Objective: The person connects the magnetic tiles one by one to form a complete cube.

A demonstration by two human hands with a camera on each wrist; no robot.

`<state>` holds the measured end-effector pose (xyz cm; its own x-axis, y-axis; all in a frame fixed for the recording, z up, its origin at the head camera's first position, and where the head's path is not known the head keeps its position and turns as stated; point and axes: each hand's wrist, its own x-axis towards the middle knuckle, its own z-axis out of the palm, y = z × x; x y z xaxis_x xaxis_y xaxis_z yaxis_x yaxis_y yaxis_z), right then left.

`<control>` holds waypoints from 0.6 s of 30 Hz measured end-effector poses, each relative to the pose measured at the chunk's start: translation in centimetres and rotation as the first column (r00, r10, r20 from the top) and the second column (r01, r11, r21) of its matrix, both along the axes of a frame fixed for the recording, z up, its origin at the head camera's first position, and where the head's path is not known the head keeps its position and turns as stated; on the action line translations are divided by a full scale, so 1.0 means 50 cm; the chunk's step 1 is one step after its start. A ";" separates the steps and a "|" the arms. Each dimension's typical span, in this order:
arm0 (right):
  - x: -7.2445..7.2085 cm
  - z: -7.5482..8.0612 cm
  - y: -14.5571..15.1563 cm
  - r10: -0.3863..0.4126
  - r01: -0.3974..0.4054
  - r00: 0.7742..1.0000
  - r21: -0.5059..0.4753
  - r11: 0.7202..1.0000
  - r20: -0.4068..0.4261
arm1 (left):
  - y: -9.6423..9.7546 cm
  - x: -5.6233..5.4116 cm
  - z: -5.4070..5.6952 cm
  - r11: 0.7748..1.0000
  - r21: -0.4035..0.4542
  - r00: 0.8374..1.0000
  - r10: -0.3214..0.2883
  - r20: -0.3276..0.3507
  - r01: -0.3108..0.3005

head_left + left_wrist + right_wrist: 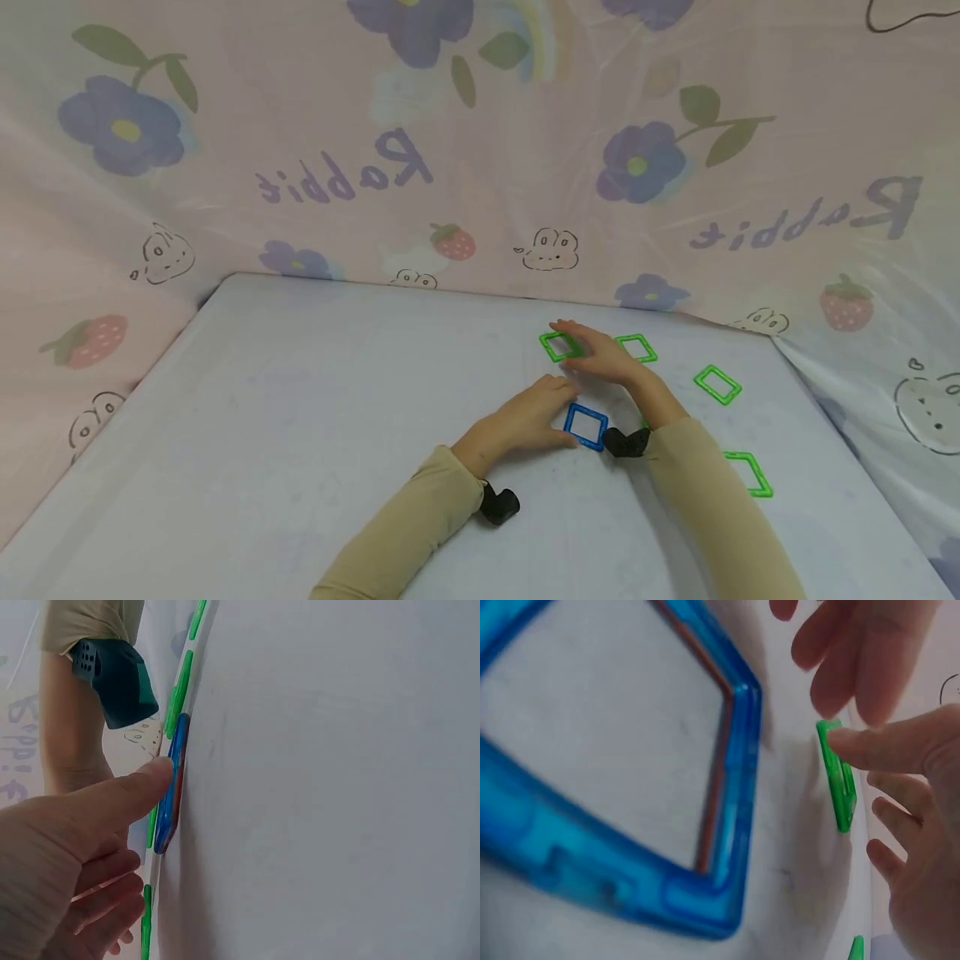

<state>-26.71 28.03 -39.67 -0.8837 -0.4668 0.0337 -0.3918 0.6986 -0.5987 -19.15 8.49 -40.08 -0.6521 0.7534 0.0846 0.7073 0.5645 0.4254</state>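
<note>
On the white tabletop, a blue square frame tile (587,427) lies flat beside my left hand (528,419). In the left wrist view, the left thumb touches the blue tile's edge (173,784), while the other fingers are loosely spread. Farther out, my right hand (600,354) spans a green frame tile (555,347). In the right wrist view, its thumb touches that green tile (838,780), and the other fingertips appear off it. A reddish-brown edge shows along the inside of the blue tile (739,772).
Other green frame tiles lie to the right: one behind the right hand (637,346), one farther right (718,384), one partly behind the right sleeve (757,479). A printed curtain (480,167) rises behind the table (300,417). Both wrists carry black devices (498,503).
</note>
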 end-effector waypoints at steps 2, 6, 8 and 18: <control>-0.001 -0.002 0.000 0.012 -0.012 1.000 0.006 1.000 0.010 | 0.004 0.000 -0.003 1.000 0.010 1.000 -0.007 0.018 0.007; -0.004 -0.009 0.001 0.019 -0.020 1.000 0.009 1.000 0.013 | 0.011 0.000 -0.009 1.000 0.011 0.999 -0.014 0.040 0.014; -0.007 -0.012 0.001 0.020 -0.020 1.000 0.017 1.000 0.007 | 0.014 0.000 -0.011 1.000 0.013 0.999 -0.022 0.049 0.021; -0.016 -0.006 -0.003 -0.032 0.036 0.997 0.053 0.998 -0.072 | 0.010 -0.012 -0.018 0.999 0.012 0.999 -0.032 0.028 0.032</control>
<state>-27.53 27.88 -39.99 -0.8953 -0.4396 0.0727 -0.4079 0.7429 -0.5308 -19.73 8.96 -40.96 -0.6300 0.7730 0.0754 0.7128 0.5369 0.4513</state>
